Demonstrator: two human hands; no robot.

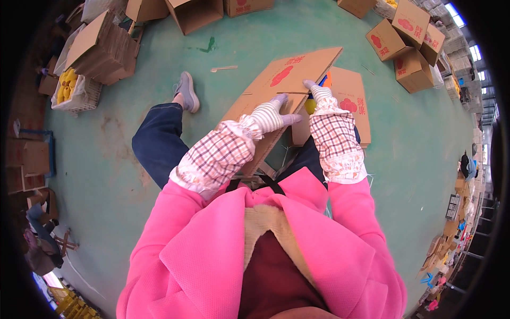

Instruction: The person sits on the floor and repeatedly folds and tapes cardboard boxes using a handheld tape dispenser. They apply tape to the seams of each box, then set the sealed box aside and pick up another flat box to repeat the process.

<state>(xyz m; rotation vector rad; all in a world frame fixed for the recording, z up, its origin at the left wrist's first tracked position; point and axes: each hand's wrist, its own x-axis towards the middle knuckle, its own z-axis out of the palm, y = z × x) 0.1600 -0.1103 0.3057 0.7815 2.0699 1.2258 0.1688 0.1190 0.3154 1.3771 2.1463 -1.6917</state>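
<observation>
A flattened brown cardboard carton (265, 85) with a red flower print stands tilted between my legs. My left hand (275, 112), in a striped glove, grips its upper edge, thumb and fingers on either side. By the carton's right edge is my right hand (320, 93), also gloved, closed around an orange and blue tool (327, 81) that looks like a tape dispenser. Most of that tool is hidden by the hand, though a yellow part shows below. Behind it, another printed carton (350, 101) rests by my right leg.
Open cartons (194, 13) line the far floor, and more cartons (406, 48) are piled at the far right. At left, a stack of flat cardboard (106, 53) stands by a white basket (87, 95) holding yellow items. A pale stick-like object (224, 68) lies on the green floor.
</observation>
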